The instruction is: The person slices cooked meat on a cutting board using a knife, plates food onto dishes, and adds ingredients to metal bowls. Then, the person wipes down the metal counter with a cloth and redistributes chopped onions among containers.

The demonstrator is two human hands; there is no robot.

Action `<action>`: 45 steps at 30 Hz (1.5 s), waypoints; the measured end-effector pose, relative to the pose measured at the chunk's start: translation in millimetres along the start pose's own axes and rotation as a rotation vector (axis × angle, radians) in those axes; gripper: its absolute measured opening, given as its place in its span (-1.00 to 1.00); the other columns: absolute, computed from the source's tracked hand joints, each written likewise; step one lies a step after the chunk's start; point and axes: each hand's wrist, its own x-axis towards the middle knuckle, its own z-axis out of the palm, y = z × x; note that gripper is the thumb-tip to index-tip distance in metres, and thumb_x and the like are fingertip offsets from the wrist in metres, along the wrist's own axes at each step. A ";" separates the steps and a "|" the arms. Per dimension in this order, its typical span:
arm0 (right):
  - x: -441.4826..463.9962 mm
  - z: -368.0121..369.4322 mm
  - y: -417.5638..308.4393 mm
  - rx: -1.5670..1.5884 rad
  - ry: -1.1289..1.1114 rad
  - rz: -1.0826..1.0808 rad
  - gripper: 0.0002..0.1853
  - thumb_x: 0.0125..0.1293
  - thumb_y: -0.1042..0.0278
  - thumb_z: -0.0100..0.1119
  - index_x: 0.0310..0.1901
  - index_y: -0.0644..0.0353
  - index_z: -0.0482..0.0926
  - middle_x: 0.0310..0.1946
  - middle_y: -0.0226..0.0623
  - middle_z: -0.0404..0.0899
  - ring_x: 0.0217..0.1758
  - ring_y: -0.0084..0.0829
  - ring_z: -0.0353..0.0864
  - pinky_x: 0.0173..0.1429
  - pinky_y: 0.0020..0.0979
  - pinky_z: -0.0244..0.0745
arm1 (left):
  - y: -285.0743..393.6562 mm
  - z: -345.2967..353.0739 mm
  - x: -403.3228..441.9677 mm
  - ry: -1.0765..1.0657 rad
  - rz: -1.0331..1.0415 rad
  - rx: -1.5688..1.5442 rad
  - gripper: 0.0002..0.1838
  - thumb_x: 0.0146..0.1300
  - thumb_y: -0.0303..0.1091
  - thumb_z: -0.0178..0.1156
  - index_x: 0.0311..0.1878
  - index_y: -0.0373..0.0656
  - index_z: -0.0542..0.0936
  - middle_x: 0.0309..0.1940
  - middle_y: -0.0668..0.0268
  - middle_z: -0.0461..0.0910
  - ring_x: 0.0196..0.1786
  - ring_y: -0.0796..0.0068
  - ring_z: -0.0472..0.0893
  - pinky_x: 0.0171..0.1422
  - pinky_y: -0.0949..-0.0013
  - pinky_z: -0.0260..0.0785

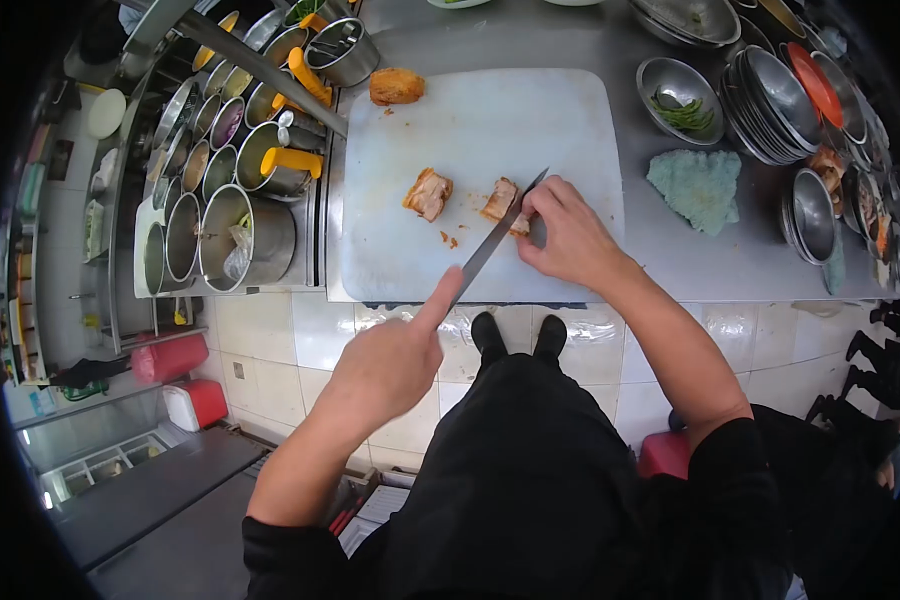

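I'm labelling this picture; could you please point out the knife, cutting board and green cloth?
Knife (489,246): head view, middle of the blade.
Cutting board (490,130): head view, bare surface.
Green cloth (695,188): head view, its middle.

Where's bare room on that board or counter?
Free: upper right of the cutting board, beyond the knife tip; steel counter between the green cloth and the counter's near edge. Crowded: board centre, with meat chunks, knife and right hand; far right, stacked metal bowls.
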 end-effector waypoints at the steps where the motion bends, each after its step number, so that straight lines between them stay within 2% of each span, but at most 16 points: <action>1: 0.3 1.0 1.4 0.012 0.000 -0.015 -0.71 0.01 0.39 0.35 -0.22 0.19 0.50 -0.21 -0.22 0.47 -0.08 -0.08 0.48 0.07 -0.18 0.46 | -0.3 2.4 -10.5 -0.033 -0.025 0.019 -0.21 0.33 -0.39 0.02 0.58 0.14 -0.04 -0.51 -0.04 0.59 -0.38 -0.15 0.61 -0.19 -0.09 0.46; 4: -1.2 2.7 5.5 0.019 0.013 -0.031 -0.71 0.01 0.40 0.35 -0.24 0.19 0.49 -0.22 -0.20 0.47 -0.08 -0.09 0.49 0.04 -0.19 0.47 | -6.3 22.2 -17.8 -0.037 -0.080 -0.036 -0.23 0.32 -0.41 0.00 0.58 0.20 0.01 -0.49 -0.09 0.58 -0.34 -0.17 0.60 -0.16 -0.14 0.40; 7: -1.4 5.6 5.3 0.002 0.035 -0.052 -0.71 -0.01 0.41 0.36 -0.25 0.19 0.48 -0.25 -0.17 0.46 -0.09 -0.09 0.50 0.02 -0.23 0.48 | 5.3 49.0 27.9 0.100 -0.030 -0.079 -0.21 0.31 -0.42 0.01 0.58 0.20 -0.01 -0.50 -0.08 0.57 -0.33 -0.16 0.61 -0.16 -0.13 0.40; 11: -0.5 8.6 8.9 -0.027 0.068 -0.105 -0.71 -0.02 0.39 0.35 -0.25 0.20 0.49 -0.24 -0.15 0.47 -0.12 -0.06 0.49 0.02 -0.17 0.48 | -5.1 32.6 -12.2 -0.046 -0.072 -0.018 -0.15 0.28 -0.42 0.04 0.59 0.28 -0.06 -0.48 -0.10 0.60 -0.39 -0.16 0.63 -0.23 -0.12 0.46; 15: -3.4 10.0 8.8 -0.029 0.058 -0.082 -0.70 -0.01 0.38 0.33 -0.23 0.22 0.50 -0.22 -0.15 0.48 -0.12 -0.05 0.47 0.05 -0.16 0.47 | -0.4 68.0 29.4 0.045 -0.070 -0.138 -0.15 0.29 -0.41 0.05 0.59 0.28 -0.06 -0.49 -0.11 0.59 -0.38 -0.17 0.63 -0.18 -0.13 0.45; 18: -3.2 7.6 8.6 -0.045 0.020 -0.075 -0.65 -0.02 0.37 0.36 -0.18 0.24 0.49 -0.17 -0.13 0.47 -0.09 -0.05 0.47 0.08 -0.17 0.46 | 4.3 61.3 58.8 0.187 0.057 -0.204 -0.19 0.29 -0.42 0.02 0.58 0.21 -0.02 -0.48 -0.11 0.59 -0.37 -0.22 0.60 -0.17 -0.13 0.43; 21: -2.1 -2.0 -5.7 0.067 0.063 0.051 -0.59 -0.02 0.34 0.39 -0.13 0.23 0.48 -0.10 -0.11 0.43 -0.05 -0.06 0.45 0.09 -0.18 0.44 | 6.4 24.1 22.6 0.163 0.019 -0.187 -0.22 0.31 -0.42 0.02 0.57 0.21 0.01 -0.47 -0.11 0.59 -0.36 -0.19 0.61 -0.15 -0.11 0.44; 24: 10.4 -1.2 -9.1 0.025 0.130 -0.038 -0.52 -0.07 0.32 0.44 -0.11 0.23 0.45 -0.08 -0.14 0.40 0.01 -0.05 0.45 0.10 -0.17 0.45 | -10.2 21.8 2.3 0.211 -0.022 -0.135 -0.24 0.32 -0.41 0.02 0.57 0.21 0.04 -0.48 -0.07 0.59 -0.35 -0.17 0.62 -0.14 -0.10 0.44; 25: 13.9 2.0 -9.1 0.007 0.098 -0.026 -0.54 -0.07 0.32 0.43 -0.12 0.23 0.46 -0.08 -0.14 0.41 0.01 -0.05 0.45 0.10 -0.16 0.45 | -13.3 21.9 1.6 0.175 -0.030 -0.084 -0.22 0.35 -0.36 0.03 0.59 0.21 -0.02 -0.48 -0.05 0.61 -0.35 -0.11 0.64 -0.17 -0.09 0.48; 27: 22.0 11.6 -5.8 -0.033 0.038 -0.006 -0.56 -0.07 0.33 0.42 -0.14 0.22 0.47 -0.09 -0.14 0.43 0.01 -0.05 0.44 0.11 -0.15 0.44 | -13.1 20.2 0.3 0.111 -0.078 -0.024 -0.22 0.34 -0.36 0.03 0.59 0.21 -0.02 -0.48 -0.05 0.61 -0.35 -0.12 0.64 -0.18 -0.11 0.47; 31: 25.6 32.7 11.7 -0.025 0.064 -0.041 -0.64 -0.09 0.29 0.36 -0.22 0.18 0.53 -0.10 -0.15 0.45 0.02 -0.05 0.43 0.12 -0.13 0.42 | -19.4 16.7 -7.4 0.035 -0.098 -0.001 -0.20 0.31 -0.38 0.02 0.59 0.19 -0.03 -0.47 -0.07 0.61 -0.34 -0.18 0.62 -0.18 -0.14 0.43; 35: 23.1 50.3 27.1 -0.087 0.147 -0.153 -0.66 -0.09 0.24 0.34 -0.24 0.15 0.56 -0.13 -0.17 0.44 0.01 -0.08 0.43 0.10 -0.11 0.43 | -15.2 31.3 21.6 0.058 -0.107 -0.034 -0.16 0.26 -0.42 0.03 0.59 0.19 -0.04 -0.46 -0.10 0.62 -0.32 -0.21 0.61 -0.16 -0.15 0.42; 39: 22.0 30.4 6.7 -0.061 0.121 -0.026 -0.64 -0.10 0.24 0.35 -0.21 0.15 0.58 -0.14 -0.21 0.43 0.02 -0.09 0.43 0.11 -0.12 0.43 | -16.4 20.7 11.2 0.048 -0.083 0.021 -0.12 0.23 -0.44 0.05 0.59 0.11 -0.07 -0.46 -0.11 0.63 -0.32 -0.21 0.63 -0.17 -0.16 0.42; 42: 22.6 31.6 7.8 -0.095 0.031 0.001 -0.61 -0.09 0.25 0.35 -0.18 0.16 0.57 -0.14 -0.20 0.45 0.02 -0.10 0.44 0.13 -0.11 0.43 | -33.5 26.8 -8.8 0.008 -0.073 -0.057 -0.10 0.20 -0.44 0.06 0.60 0.12 -0.08 -0.45 -0.14 0.63 -0.34 -0.24 0.63 -0.20 -0.17 0.42; 44: 19.5 40.6 22.5 -0.124 0.120 -0.133 -0.60 -0.06 0.25 0.35 -0.15 0.18 0.55 -0.14 -0.18 0.47 0.03 -0.10 0.45 0.14 -0.11 0.43 | -19.9 50.4 31.6 0.030 -0.143 -0.090 -0.10 0.20 -0.43 0.05 0.59 0.23 -0.07 -0.43 -0.20 0.62 -0.35 -0.31 0.61 -0.24 -0.19 0.40; 45: 20.4 50.4 27.1 -0.100 0.122 -0.154 -0.59 -0.05 0.25 0.35 -0.13 0.19 0.54 -0.13 -0.17 0.48 0.04 -0.09 0.45 0.15 -0.11 0.43 | -20.4 60.8 49.1 0.096 -0.113 -0.170 -0.11 0.21 -0.42 0.05 0.59 0.23 -0.08 -0.42 -0.21 0.61 -0.32 -0.32 0.60 -0.21 -0.20 0.39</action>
